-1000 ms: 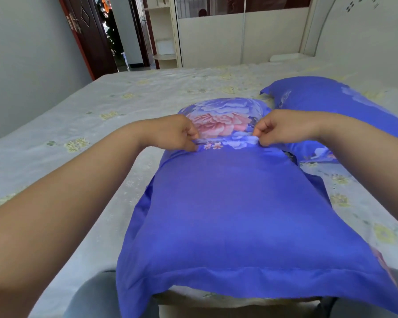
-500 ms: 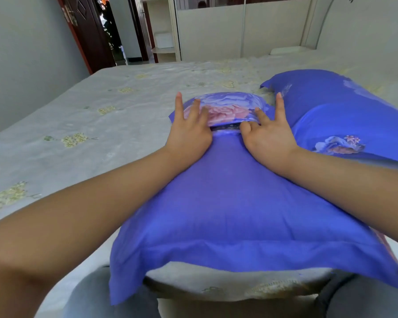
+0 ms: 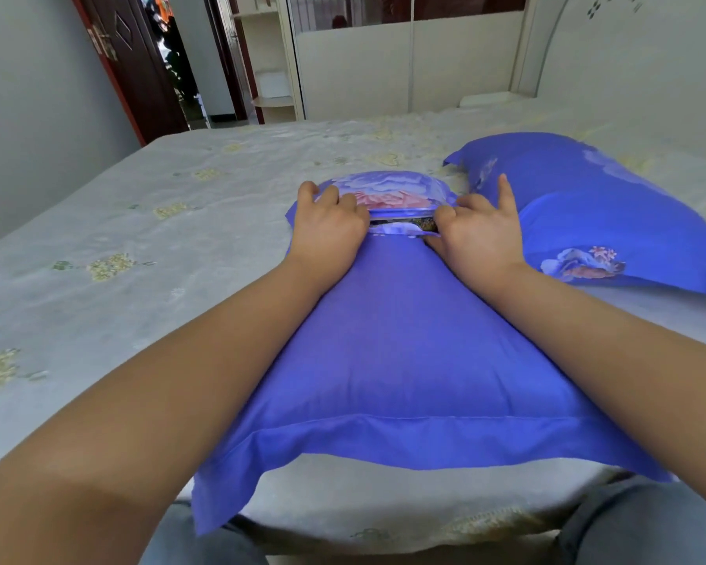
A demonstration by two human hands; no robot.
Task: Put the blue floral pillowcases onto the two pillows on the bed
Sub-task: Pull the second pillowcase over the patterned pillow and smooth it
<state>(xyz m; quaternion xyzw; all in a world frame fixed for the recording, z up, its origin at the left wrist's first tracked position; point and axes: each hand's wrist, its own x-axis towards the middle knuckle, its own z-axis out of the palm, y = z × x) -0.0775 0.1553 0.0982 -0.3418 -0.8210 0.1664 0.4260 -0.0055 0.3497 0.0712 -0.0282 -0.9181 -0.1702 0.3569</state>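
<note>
A pillow in a blue floral pillowcase (image 3: 404, 340) lies lengthwise on the bed in front of me. At its far end a floral flap (image 3: 396, 189) overlaps the plain blue part, and a dark gap (image 3: 404, 225) shows between them. My left hand (image 3: 327, 230) lies on the left of that gap, its fingers bent over the flap's edge. On the gap's right, my right hand (image 3: 481, 234) has its thumb and inner fingers curled at the edge of the gap and one outer finger held straight. A second pillow in a blue floral case (image 3: 612, 205) lies to the right.
The bed (image 3: 160, 258) has a pale grey sheet with yellow flower patches. Its front edge is against my legs. A headboard (image 3: 628, 55) stands at the right, a wardrobe (image 3: 404, 63) behind the bed, and an open dark door (image 3: 135, 67) at the far left.
One second ago both hands pinched the flap's edge. Half a second ago they lay flat with straight fingers. Now the fingers are bent at the flap, and the gap is wider.
</note>
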